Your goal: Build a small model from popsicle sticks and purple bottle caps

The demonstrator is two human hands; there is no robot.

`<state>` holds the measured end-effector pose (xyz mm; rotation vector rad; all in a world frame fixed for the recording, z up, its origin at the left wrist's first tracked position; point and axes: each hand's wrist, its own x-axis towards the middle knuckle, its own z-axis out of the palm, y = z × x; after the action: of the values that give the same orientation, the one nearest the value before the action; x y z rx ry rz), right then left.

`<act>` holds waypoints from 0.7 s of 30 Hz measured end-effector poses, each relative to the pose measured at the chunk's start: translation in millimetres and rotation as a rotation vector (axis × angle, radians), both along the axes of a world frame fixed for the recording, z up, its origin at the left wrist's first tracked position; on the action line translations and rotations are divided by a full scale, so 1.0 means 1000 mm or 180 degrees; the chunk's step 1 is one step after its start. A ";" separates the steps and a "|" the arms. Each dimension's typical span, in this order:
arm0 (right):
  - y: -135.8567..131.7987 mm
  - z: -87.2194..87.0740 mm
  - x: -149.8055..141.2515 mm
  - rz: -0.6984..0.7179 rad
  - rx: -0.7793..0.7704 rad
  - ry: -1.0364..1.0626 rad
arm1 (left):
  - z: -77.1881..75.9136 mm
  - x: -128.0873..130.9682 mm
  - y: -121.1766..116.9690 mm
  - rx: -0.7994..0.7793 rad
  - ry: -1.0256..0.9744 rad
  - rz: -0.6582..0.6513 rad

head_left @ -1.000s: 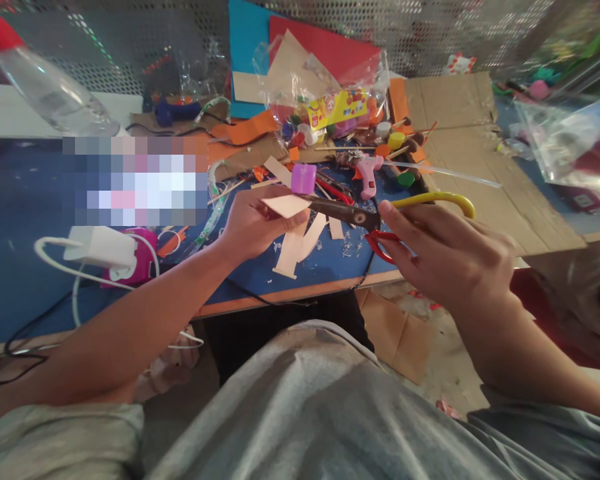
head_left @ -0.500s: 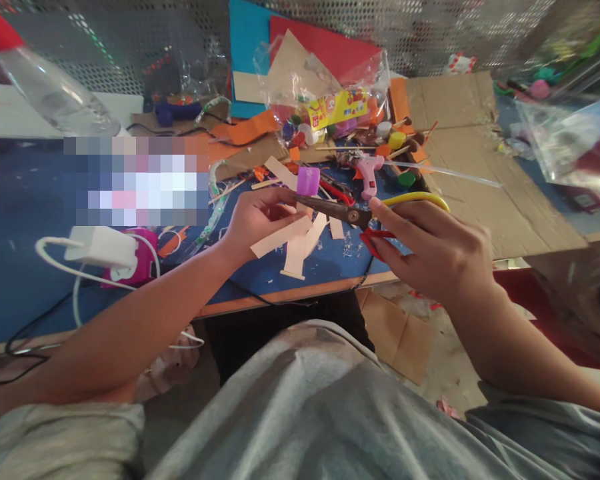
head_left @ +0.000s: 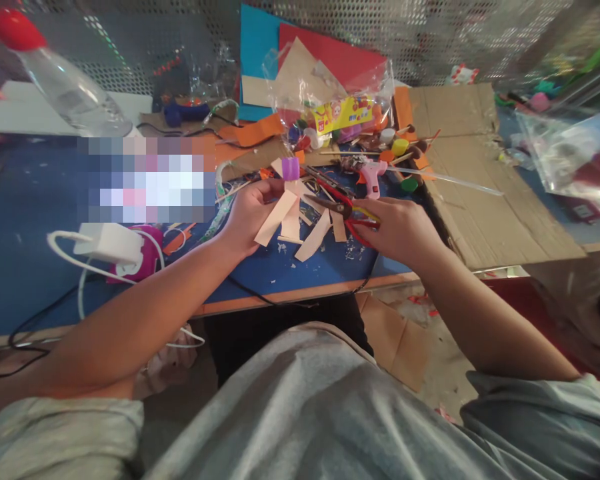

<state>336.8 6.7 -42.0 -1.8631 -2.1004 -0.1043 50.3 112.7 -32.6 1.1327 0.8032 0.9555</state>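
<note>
My left hand (head_left: 250,213) is closed on a pale card strip (head_left: 276,219), which slants down toward the desk's front edge. Just above the strip is a purple cap-like piece (head_left: 290,169); whether the two are joined I cannot tell. More card strips (head_left: 316,237) fan out beneath and beside it. In my right hand (head_left: 405,230) are scissors (head_left: 344,211) with red and yellow handles, fingers wrapped round the grips. Their blades point left, toward the strips. A pink glue gun (head_left: 373,177) lies just beyond the scissors.
Behind sits a clear bag (head_left: 343,113) of coloured pots. Flattened cardboard (head_left: 500,200) covers the right side. To the left are a white charger (head_left: 109,243) with cables and a red-capped bottle (head_left: 70,87). The blue desk (head_left: 20,267) has an orange-brown front edge.
My left hand has drawn slightly left, the purple piece shifting left too. The scissors have come down and left from beside the purple piece to over the strips.
</note>
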 end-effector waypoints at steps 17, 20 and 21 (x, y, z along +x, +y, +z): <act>0.083 0.045 -0.081 0.2384 0.0565 0.0778 | -0.007 -0.001 -0.001 0.0143 0.0066 -0.0114; 0.091 0.045 -0.064 0.2144 0.0620 0.1130 | -0.007 -0.002 -0.001 0.0238 0.0142 -0.0088; 0.094 0.046 -0.055 0.1777 0.0653 0.1185 | -0.007 -0.002 -0.002 0.0221 0.0147 -0.0093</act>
<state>281.4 100.7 3.6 -1.0353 -2.1532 0.1439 48.5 110.9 -39.5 1.2274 0.7938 0.9418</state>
